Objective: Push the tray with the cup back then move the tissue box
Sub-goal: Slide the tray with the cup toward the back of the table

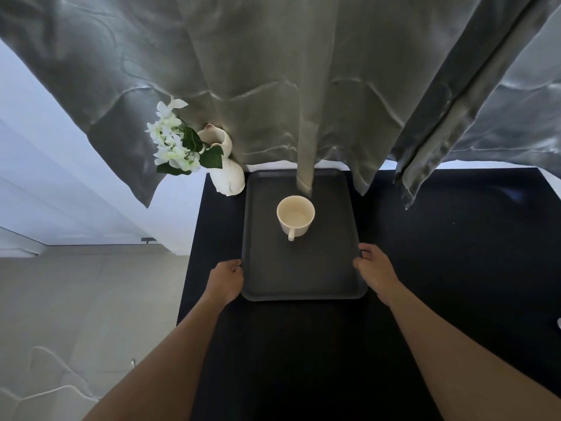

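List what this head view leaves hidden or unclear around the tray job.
- Tissue box: nowhere in the head view.
- Tray far edge: covered by the hanging curtain.
- Left hand and right hand fingertips: curled against the tray's side rims, grip unclear.
- Pale object: cut by the right edge.

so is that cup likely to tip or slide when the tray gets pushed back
The cup looks squat and wide-mouthed, so tipping seems unlikely. It appears empty, probably light, and the tray looks smooth, so a jerky push might slide it. Both hands, left and right, grip opposite edges, favouring a steady push.
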A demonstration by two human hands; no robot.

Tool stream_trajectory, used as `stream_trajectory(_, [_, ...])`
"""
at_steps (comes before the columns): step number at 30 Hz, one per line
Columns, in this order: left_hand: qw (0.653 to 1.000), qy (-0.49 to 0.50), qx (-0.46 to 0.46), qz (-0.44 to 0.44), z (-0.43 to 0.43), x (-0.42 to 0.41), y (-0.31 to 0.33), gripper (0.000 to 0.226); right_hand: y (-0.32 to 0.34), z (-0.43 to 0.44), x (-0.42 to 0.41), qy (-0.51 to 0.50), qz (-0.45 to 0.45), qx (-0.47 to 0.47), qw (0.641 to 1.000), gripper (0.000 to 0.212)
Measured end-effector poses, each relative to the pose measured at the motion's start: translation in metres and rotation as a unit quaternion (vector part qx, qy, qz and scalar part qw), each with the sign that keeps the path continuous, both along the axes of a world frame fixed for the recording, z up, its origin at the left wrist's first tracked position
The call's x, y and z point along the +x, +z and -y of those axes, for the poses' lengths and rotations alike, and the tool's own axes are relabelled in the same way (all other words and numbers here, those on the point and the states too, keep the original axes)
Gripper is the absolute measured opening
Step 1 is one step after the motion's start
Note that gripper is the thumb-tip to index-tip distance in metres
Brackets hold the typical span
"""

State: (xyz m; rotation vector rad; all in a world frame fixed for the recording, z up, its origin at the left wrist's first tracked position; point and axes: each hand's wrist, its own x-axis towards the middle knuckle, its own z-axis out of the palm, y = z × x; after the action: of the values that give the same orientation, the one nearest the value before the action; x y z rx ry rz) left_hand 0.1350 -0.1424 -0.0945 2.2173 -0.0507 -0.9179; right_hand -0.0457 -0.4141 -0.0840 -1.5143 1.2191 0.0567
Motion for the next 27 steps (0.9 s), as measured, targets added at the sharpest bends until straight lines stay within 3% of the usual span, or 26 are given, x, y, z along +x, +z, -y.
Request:
stream_trajectory(12, [0.998, 0.023, 0.017, 0.062, 0.011, -0.011, 0.001, 0.042, -0.007, 0.001, 0.001, 0.008, 0.017, 0.01, 1.0, 0.059])
stream_trajectory(20, [0.995, -0.033, 0.035, 0.083, 0.015, -0.02, 0.013, 0.046, 0.002, -0.006, -0.006, 0.061, -0.006, 0.026, 0.998, 0.071])
stream_trajectory(27, [0.986, -0.076, 0.011, 0.15, 0.038, -0.04, 0.048, 0.045, 0.037, -0.012, -0.019, 0.085, 0.019, -0.008, 0.996, 0.063])
